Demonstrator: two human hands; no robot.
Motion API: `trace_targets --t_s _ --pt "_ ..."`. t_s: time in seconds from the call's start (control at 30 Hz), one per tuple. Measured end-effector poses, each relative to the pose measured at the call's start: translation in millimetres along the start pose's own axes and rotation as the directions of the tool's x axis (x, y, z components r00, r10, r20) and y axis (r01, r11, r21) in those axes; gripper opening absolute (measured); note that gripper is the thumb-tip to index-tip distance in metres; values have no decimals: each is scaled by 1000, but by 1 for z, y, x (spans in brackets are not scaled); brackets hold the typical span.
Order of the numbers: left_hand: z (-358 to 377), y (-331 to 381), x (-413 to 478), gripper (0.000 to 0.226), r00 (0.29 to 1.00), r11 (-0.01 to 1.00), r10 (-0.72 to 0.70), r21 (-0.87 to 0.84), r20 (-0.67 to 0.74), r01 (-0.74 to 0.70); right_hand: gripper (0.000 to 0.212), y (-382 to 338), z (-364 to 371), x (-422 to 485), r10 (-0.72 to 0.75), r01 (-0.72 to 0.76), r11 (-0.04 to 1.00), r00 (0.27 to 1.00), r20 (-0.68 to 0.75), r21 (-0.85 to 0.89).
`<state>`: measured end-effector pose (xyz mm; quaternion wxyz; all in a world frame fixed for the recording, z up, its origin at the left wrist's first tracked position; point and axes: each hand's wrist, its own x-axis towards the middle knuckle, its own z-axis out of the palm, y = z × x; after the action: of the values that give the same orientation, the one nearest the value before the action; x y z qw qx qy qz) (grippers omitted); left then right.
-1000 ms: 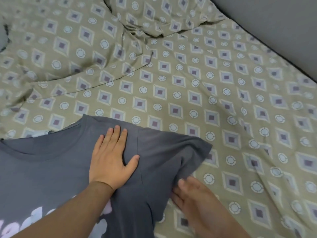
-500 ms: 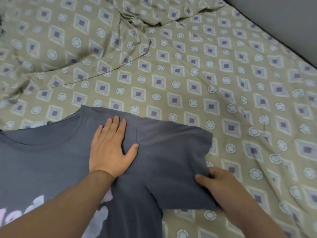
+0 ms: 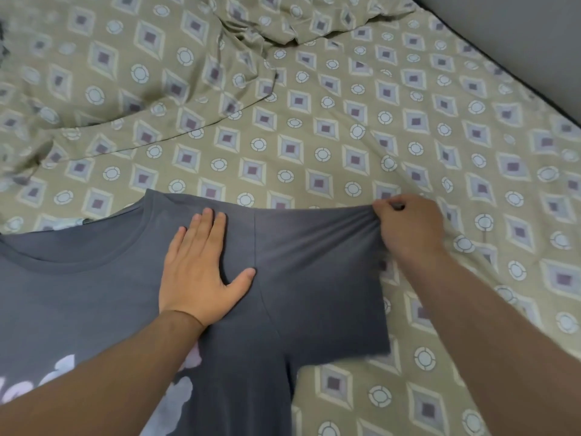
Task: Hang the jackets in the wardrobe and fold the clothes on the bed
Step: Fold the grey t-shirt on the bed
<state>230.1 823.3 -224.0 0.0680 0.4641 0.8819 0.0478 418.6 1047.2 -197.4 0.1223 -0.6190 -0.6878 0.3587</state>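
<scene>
A dark grey T-shirt (image 3: 94,297) with a pale print lies face up on the bed, neck to the left, its body running off the bottom and left edges. My left hand (image 3: 201,272) presses flat on its shoulder with straight fingers, thumb by the sleeve seam. My right hand (image 3: 405,228) pinches the top corner of the sleeve (image 3: 320,278) and holds it stretched out to the right, flat on the sheet.
The bed sheet (image 3: 345,136) is olive with a diamond-and-circle pattern. A rumpled cover in the same pattern (image 3: 141,73) bunches at the upper left. The bed's dark edge (image 3: 490,48) and a grey wall run along the upper right.
My right hand has gone from the sleeve's lower hem up to its top corner and pulled it out to the right. The sleeve now lies flatter. My left hand stays pressed on the shoulder.
</scene>
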Motion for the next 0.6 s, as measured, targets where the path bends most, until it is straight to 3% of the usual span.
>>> trace_targets --t_s 0.1,0.17,0.3,0.37,0.4,0.47,0.53,0.6 --pt "1 0 1 107 999 999 3 37 32 -4 16 6 3 20 -40 39 995 999 -14 -91" --pt "1 0 2 107 999 998 3 58 41 -6 22 10 7 19 -32 32 997 999 -4 -76" --pt "1 0 2 104 999 998 -9 58 49 6 40 17 -9 -7 81 -76 982 996 -27 175" --pt "2 0 3 103 999 998 -9 56 45 6 48 20 -15 -32 225 -250 874 968 109 417" --pt "3 -1 3 103 999 999 -10 53 38 8 50 22 -16 -48 267 -322 833 946 184 450" --pt "4 -1 3 102 1000 999 -4 47 28 3 52 29 -10 -80 257 -331 889 932 255 317" --pt "6 -2 4 102 1000 999 3 43 13 -4 34 31 -3 -107 196 -254 947 942 273 198" --pt "7 -3 4 101 1000 999 0 38 -5 0 16 30 3 -119 147 -219 951 941 305 217"
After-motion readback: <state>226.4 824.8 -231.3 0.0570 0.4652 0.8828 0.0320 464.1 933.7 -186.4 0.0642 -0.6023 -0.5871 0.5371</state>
